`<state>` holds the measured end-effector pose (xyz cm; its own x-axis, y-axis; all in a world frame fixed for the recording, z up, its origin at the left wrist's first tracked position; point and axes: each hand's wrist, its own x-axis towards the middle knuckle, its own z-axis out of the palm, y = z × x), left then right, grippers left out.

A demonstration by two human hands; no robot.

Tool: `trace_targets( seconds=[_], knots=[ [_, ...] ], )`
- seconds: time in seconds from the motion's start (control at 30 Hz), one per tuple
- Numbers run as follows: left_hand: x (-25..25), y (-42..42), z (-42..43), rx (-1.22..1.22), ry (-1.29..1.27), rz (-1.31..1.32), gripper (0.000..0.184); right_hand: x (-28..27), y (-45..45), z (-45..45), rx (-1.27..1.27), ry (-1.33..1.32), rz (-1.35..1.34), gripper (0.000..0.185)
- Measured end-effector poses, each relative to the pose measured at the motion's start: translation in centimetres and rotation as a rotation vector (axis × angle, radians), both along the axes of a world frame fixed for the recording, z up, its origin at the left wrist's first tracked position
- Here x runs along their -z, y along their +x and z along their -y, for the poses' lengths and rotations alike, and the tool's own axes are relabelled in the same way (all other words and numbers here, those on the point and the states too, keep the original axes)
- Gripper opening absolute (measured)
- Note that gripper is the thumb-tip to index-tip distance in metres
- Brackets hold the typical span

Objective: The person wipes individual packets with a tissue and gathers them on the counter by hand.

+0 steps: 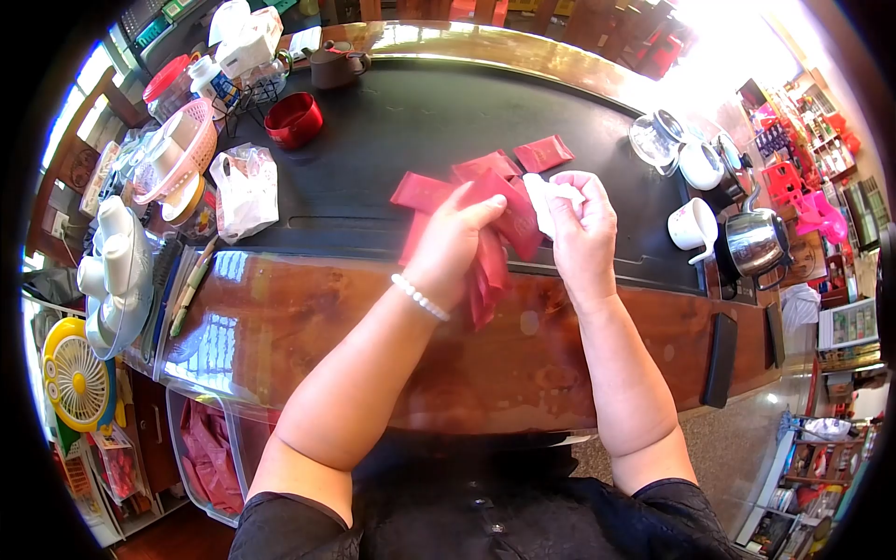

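My left hand, with a white bead bracelet at the wrist, is closed on a red packet, its thumb on top. Pinched in the fingers of my right hand is a crumpled white tissue, right beside that packet. More red packets lie around and under my left hand; one small red packet lies apart behind my hands on the black tray. Other red packets hang over the tray's front edge below my left hand. Some are blurred, and my left hand partly hides them.
At the left stand a red bowl, a white plastic bag, a pink basket and a blue rack of cups. A white mug and steel kettle are at the right. A bin holds red wrappers below.
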<state>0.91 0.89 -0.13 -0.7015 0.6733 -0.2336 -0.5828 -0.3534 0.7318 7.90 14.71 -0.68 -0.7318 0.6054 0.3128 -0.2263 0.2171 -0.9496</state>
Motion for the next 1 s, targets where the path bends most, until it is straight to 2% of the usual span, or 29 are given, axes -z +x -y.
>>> trace_targets(
  seconds=[0.07,0.2,0.3,0.4,0.43,0.53,0.7,0.77,0.87,1.0],
  knots=[
    [0.7,-0.6,-0.2,-0.03,0.021,0.049,0.014,-0.4,0.0,0.1,0.031,-0.098,-0.019,0.007],
    [0.8,-1.0,0.3,-0.078,-0.008,0.15,0.015,-0.2,0.3,-0.4,-0.131,-0.364,-0.175,0.01],
    [1.1,-1.2,0.1,-0.123,0.006,0.159,0.017,-0.6,0.1,0.3,-0.163,-0.292,-0.155,0.01],
    [0.6,-0.9,-0.1,-0.169,0.035,0.179,0.017,0.0,0.2,0.6,-0.189,-0.123,0.041,0.009],
    [0.7,-0.9,-0.2,-0.165,0.031,0.17,0.016,0.3,0.0,0.7,-0.184,-0.082,0.041,0.014],
    [1.0,-1.0,-0.2,-0.148,0.021,0.131,0.016,0.3,0.1,0.4,-0.128,-0.04,0.037,0.009],
    [0.8,-0.8,-0.1,-0.123,0.048,0.111,0.019,0.7,-0.2,-0.3,-0.018,-0.1,0.022,0.006],
    [1.2,-1.2,-0.1,-0.138,0.08,0.206,0.02,0.6,-0.3,-0.5,0.005,-0.166,0.02,0.007],
    [1.9,-1.7,-0.2,-0.148,0.135,0.29,0.023,0.0,-0.2,-0.3,-0.13,-0.429,-0.047,0.014],
    [1.7,-1.7,-0.2,-0.13,0.215,0.301,0.022,-0.7,0.0,1.0,-0.191,-0.29,0.102,0.016]
  ],
)
